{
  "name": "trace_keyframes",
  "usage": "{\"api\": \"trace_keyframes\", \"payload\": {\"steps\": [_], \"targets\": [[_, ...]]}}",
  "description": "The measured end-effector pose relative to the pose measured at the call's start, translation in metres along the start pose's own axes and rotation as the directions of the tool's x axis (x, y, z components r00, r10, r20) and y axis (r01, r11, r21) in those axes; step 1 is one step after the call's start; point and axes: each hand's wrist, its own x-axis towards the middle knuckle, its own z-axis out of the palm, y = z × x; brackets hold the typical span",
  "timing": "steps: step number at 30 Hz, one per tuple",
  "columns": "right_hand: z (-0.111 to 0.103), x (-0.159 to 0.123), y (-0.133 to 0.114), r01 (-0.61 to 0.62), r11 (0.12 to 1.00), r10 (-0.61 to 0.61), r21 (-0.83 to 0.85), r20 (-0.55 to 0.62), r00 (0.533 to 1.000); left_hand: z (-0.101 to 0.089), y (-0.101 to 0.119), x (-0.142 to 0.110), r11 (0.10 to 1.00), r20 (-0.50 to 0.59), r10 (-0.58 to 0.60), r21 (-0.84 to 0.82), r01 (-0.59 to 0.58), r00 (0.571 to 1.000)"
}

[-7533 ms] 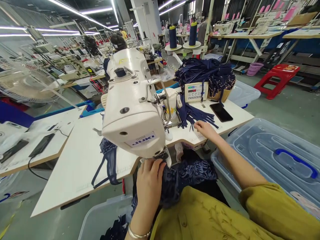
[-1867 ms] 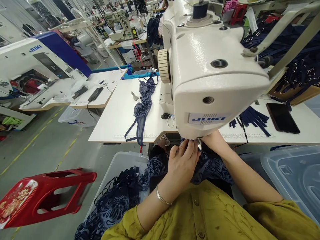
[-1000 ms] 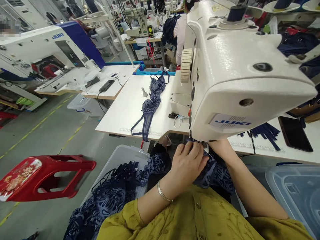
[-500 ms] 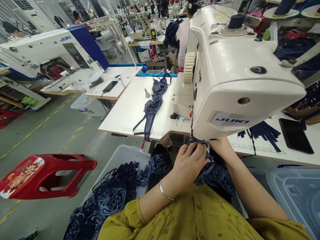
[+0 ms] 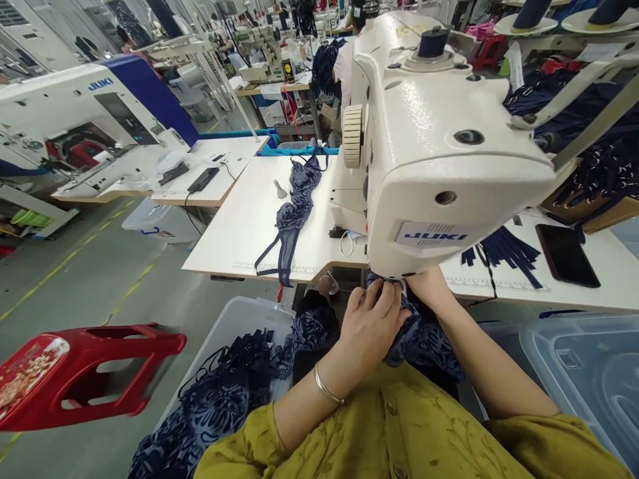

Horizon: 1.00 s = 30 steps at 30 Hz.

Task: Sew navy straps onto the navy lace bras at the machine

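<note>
A white Juki sewing machine (image 5: pixel 439 140) fills the middle of the head view. Under its head, my left hand (image 5: pixel 372 326) pinches a navy patterned lace garment (image 5: pixel 424 336) at the needle area. My right hand (image 5: pixel 429 289) is on the other side of the same garment, its fingers hidden beneath the machine head. A finished navy bra (image 5: pixel 294 206) lies on the white table (image 5: pixel 239 226) to the left of the machine. Navy straps (image 5: pixel 504 249) lie on the table to the right.
A black phone (image 5: pixel 566 256) rests at the table's right. A clear bin of navy lace garments (image 5: pixel 219 392) stands at my lower left, a lidded clear bin (image 5: pixel 589 372) at my right. A red stool (image 5: pixel 90 376) lies on the floor to the left. Other machines and workers are behind.
Seven seconds ago my right hand reached to the straps on the table; now both hands sit under the machine head on the garment. The view has shifted slightly right in the last half second.
</note>
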Motion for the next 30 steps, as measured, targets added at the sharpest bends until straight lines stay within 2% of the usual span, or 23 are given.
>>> {"api": "trace_keyframes", "payload": {"steps": [8,13,18,23,30], "targets": [[0.005,0.001,0.01,0.066,0.996,-0.068,-0.065,-0.036,0.997,0.005,0.001,0.0,1.0,0.004,-0.009,0.004,0.009,1.0],[0.005,0.001,0.012,0.082,0.992,-0.086,-0.1,-0.041,0.995,0.006,0.001,0.001,1.0,-0.041,-0.005,-0.014,0.005,0.999],[0.004,0.001,0.012,0.055,0.997,-0.055,-0.045,0.008,0.998,0.003,0.0,0.002,1.0,-0.057,-0.007,-0.027,0.005,0.998],[0.002,-0.001,0.013,0.046,0.998,-0.049,0.03,0.088,0.995,-0.001,0.0,0.002,1.0,-0.01,-0.009,-0.001,0.009,1.0],[-0.002,-0.002,0.012,0.029,0.999,-0.03,0.021,0.063,0.998,-0.001,-0.001,-0.001,0.997,-0.005,-0.051,-0.063,0.051,0.999]]}}
